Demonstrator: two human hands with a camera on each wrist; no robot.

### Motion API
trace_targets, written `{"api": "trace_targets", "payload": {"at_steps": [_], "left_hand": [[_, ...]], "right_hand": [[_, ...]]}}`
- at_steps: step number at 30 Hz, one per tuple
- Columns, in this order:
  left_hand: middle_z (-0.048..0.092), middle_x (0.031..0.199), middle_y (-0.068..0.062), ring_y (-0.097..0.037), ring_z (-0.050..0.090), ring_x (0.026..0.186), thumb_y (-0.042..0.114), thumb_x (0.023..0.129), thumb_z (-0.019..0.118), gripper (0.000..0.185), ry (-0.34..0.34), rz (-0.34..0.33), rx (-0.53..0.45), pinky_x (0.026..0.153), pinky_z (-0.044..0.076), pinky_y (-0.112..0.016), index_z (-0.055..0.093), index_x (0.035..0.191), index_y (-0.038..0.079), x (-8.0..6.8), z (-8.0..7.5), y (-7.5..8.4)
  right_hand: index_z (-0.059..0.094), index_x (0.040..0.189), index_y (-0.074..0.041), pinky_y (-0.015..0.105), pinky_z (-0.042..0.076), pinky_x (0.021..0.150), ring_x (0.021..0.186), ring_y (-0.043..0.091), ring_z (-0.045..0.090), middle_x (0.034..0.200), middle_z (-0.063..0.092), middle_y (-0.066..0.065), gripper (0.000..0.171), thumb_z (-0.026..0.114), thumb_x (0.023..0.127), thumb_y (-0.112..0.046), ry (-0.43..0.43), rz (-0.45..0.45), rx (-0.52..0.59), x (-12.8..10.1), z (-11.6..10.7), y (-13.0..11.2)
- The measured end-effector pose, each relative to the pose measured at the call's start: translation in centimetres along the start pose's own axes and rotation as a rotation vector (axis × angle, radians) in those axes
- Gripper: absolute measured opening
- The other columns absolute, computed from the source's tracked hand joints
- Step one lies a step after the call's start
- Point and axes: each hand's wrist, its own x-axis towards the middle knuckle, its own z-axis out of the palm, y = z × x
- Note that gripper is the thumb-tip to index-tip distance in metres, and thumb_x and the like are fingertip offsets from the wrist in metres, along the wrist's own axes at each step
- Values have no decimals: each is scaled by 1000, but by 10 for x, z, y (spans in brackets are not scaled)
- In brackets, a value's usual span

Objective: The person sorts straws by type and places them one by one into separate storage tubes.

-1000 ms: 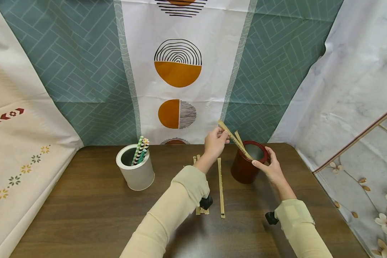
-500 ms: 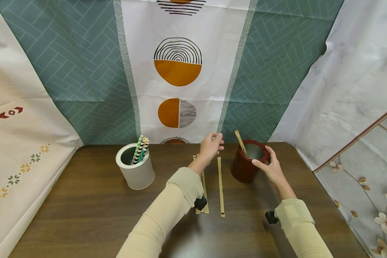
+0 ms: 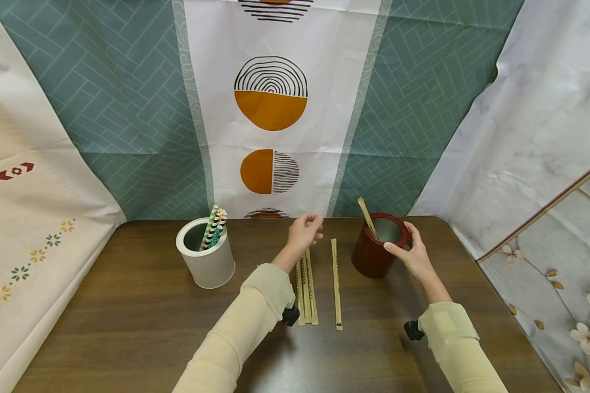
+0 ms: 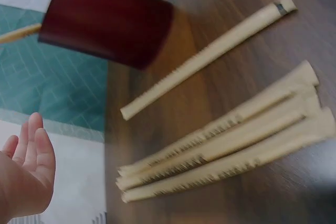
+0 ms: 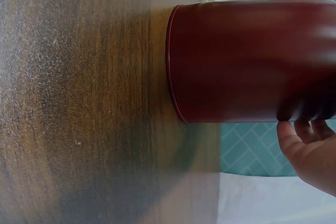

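Near the back of the table my left hand hovers with nothing in it. Its fingers are loosely bent, and look relaxed in the left wrist view. Just below it lie three paper-wrapped straws side by side, their far ends partly hidden by the hand. A single wrapped straw lies apart, between them and a dark red canister. My right hand grips the canister at its right side near the rim, thumb in front and fingers behind. From the canister's mouth leans a wrapped straw, its lower part hidden inside.
At the left stands a white canister holding several patterned straws in green, black and teal. The brown wooden table meets a hanging patterned cloth at its back edge. Other cloths hang on both sides.
My left hand has let go of a wrapped straw at the red canister and moved left and slightly nearer, over the three straws. My right hand has stayed on the canister.
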Motion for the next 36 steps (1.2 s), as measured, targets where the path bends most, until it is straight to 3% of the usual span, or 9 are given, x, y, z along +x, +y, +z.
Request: {"api": "trace_targets", "payload": {"at_steps": [7, 12, 20, 27, 36], "left_hand": [[63, 99, -12, -25, 64, 77, 28, 88, 54, 35, -3, 4, 54, 66, 50, -36, 51, 116, 8, -3, -7, -25], [64, 92, -12, -30, 63, 77, 18, 85, 58, 29, 17, 17, 86, 61, 49, -27, 54, 112, 7, -2, -10, -42], [65, 87, -10, -19, 61, 67, 12, 81, 60, 29, 82, 68, 232, 53, 43, -23, 58, 109, 2, 2, -20, -62], [64, 90, -12, -22, 61, 78, 11, 80, 62, 30, 106, 71, 242, 61, 50, -28, 58, 108, 2, 3, -23, -72], [62, 93, -10, -25, 57, 87, 13, 79, 65, 34, 152, 55, 322, 69, 48, -32, 57, 111, 5, 5, -20, -90]], "right_hand": [[9, 140, -6, 5, 35, 76, 126, 29, 25, 144, 18, 16, 79, 62, 81, -14, 3, -31, -12, 6, -3, 13], [9, 140, -5, 5, 35, 75, 127, 31, 25, 143, 18, 17, 80, 62, 81, -16, -1, -36, -14, 7, -3, 14], [9, 140, -5, 5, 35, 76, 127, 31, 24, 143, 18, 16, 80, 62, 81, -16, -5, -30, -12, 7, -3, 14], [9, 140, -7, 4, 35, 76, 127, 31, 24, 144, 17, 16, 79, 62, 82, -17, -2, -32, -22, 6, -4, 14], [11, 140, -6, 6, 34, 77, 126, 29, 25, 142, 20, 16, 78, 62, 82, -15, 9, -32, -19, 6, -3, 13]]}}
